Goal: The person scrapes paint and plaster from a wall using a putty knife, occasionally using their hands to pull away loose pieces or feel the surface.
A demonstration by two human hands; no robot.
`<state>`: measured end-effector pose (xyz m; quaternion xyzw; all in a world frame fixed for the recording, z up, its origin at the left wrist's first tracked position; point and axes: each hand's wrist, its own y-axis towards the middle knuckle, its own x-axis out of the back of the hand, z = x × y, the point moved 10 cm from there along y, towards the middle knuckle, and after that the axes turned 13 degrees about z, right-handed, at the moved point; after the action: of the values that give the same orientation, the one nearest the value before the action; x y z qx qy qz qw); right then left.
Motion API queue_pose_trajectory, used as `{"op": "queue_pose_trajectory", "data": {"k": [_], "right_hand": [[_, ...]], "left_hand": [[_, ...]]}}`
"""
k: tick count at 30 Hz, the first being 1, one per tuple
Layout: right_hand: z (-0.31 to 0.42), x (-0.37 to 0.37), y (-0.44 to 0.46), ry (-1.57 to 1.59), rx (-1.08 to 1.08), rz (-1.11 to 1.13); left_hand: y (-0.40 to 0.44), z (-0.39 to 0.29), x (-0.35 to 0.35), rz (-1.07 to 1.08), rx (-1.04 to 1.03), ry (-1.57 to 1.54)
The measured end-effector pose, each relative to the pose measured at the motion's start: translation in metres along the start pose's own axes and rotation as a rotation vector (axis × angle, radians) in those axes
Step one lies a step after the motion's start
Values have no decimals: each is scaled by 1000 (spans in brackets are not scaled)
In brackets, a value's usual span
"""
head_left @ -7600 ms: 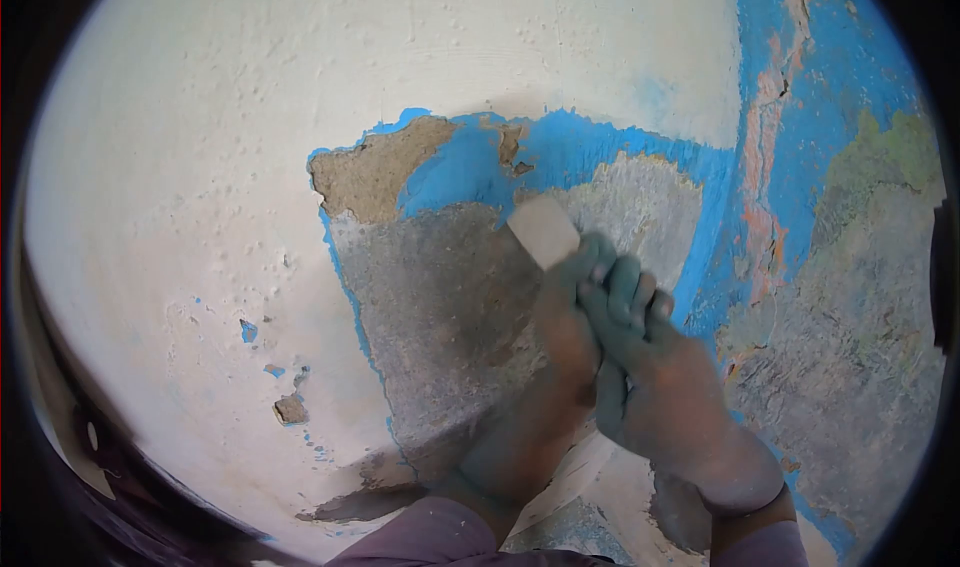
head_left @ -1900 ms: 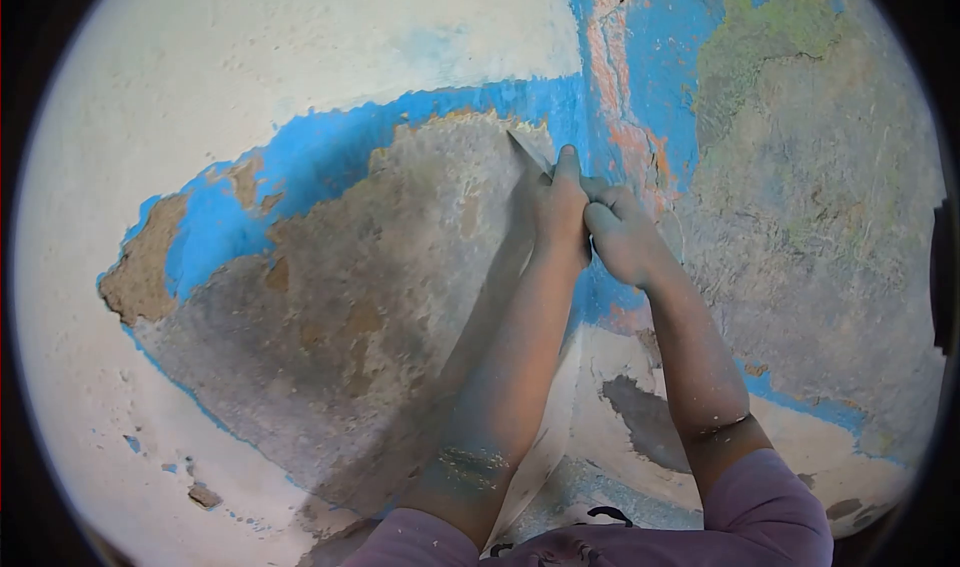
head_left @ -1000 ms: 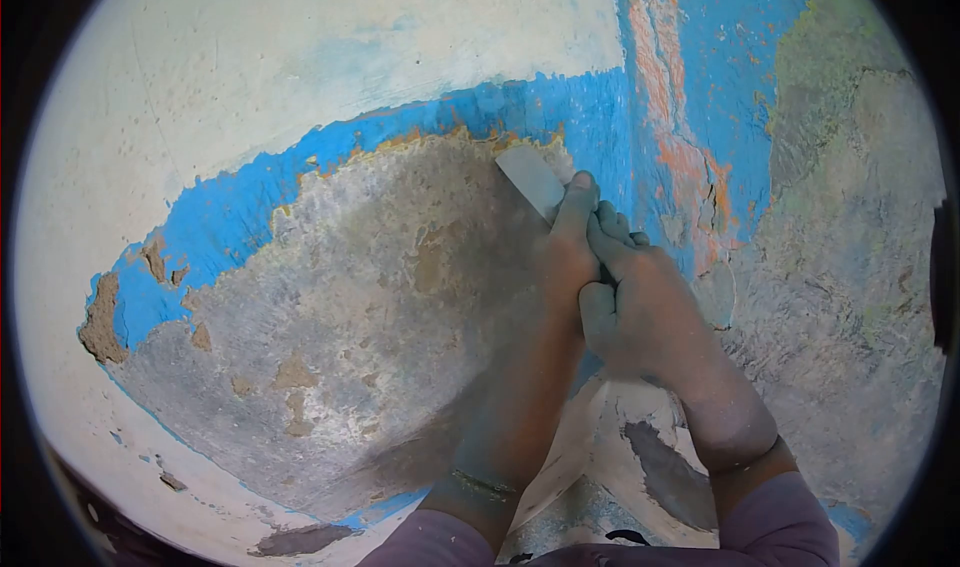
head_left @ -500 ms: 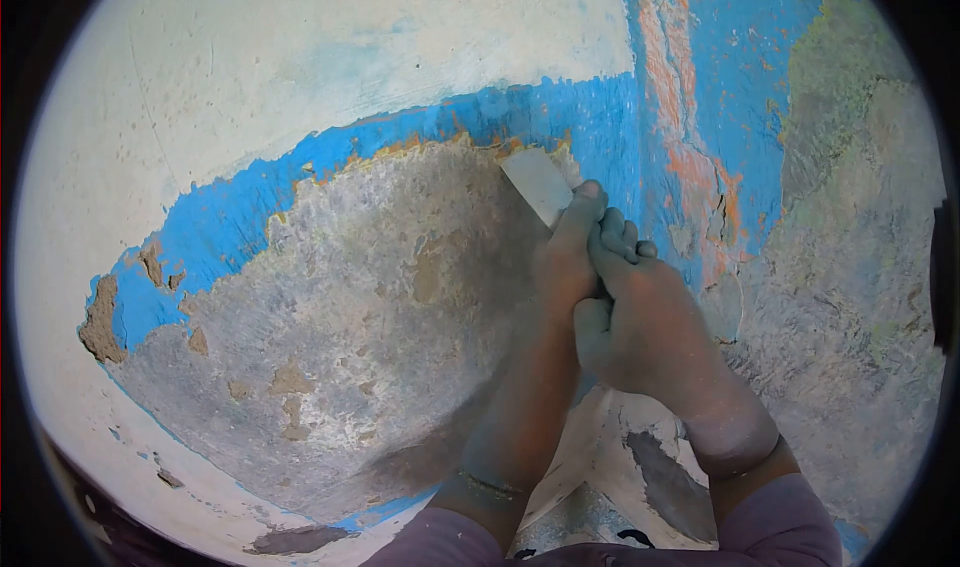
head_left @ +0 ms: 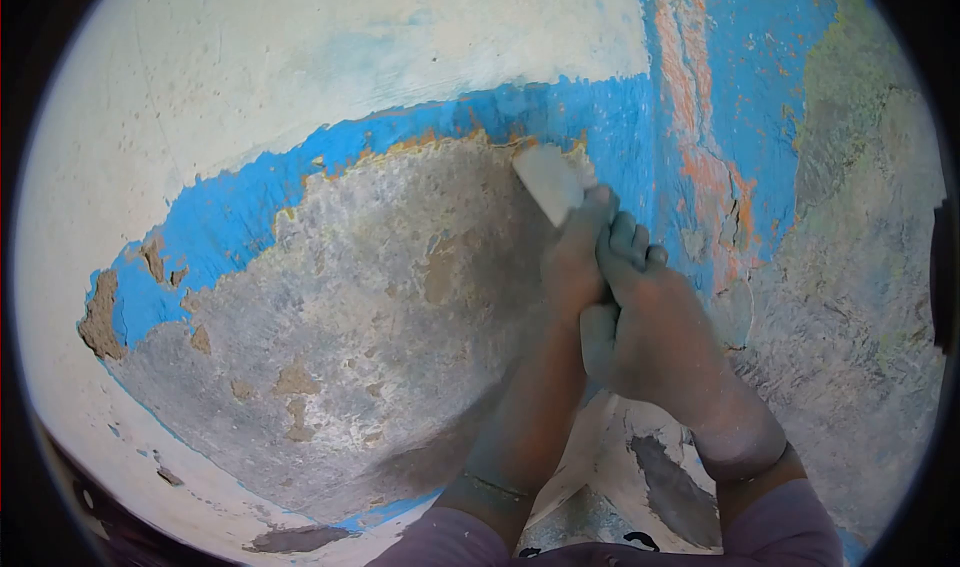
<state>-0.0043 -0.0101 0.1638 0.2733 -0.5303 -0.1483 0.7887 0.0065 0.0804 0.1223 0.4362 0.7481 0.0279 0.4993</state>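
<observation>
Gripping a scraper [head_left: 552,191] 2-handed, a person has L hand [head_left: 576,267] closed nearer the blade [head_left: 545,179], R hand [head_left: 655,332] closed just behind at approx. 4 o'clk; handle's hidden. Blade points to 11 o'clk, its end by the ragged lower edge of blue paint [head_left: 612,127]. Bare gray plaster [head_left: 375,287] spreads at 8 o'clk from blade, white wall coat [head_left: 300,57] at 10, cracked orange streak [head_left: 705,167] at 3, mauve R sleeve [head_left: 782,523] at 5.

Pale flat scraper [head_left: 549,184] — slanted up-left, blade end just below blue paint [head_left: 620,117]
</observation>
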Motion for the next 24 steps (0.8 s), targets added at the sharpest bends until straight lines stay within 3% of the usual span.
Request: {"op": "queue_pose_trajectory", "data": {"k": [1, 3, 8, 11, 14, 16, 19, 22, 24], "right_hand": [[-1, 3, 3, 20, -23, -7], [-2, 4, 1, 42, -38, 31], [3, -1, -8, -46, 10, -21], [-8, 3, 5, 78, -141, 78], [4, 12, -5, 3, 5, -33], [-5, -6, -5, -22, -113, 114], [-6, 12, 5, 49, -70, -24], [6, 9, -4, -53, -64, -21], [5, 1, -1, -28, -128, 40]], "left_hand": [[2, -2, 0, -5, -2, -1], [9, -7, -23, 195, -19, -32], [6, -1, -7, 151, -18, -43], [11, -6, -16, 121, -20, -21], [1, 2, -13, 195, -16, -68], [1, 6, -12, 248, -9, -128], [14, 0, -11, 147, -33, 0], [7, -7, -18, 165, -78, 36], [-1, 0, -8, 181, 11, -57]]}}
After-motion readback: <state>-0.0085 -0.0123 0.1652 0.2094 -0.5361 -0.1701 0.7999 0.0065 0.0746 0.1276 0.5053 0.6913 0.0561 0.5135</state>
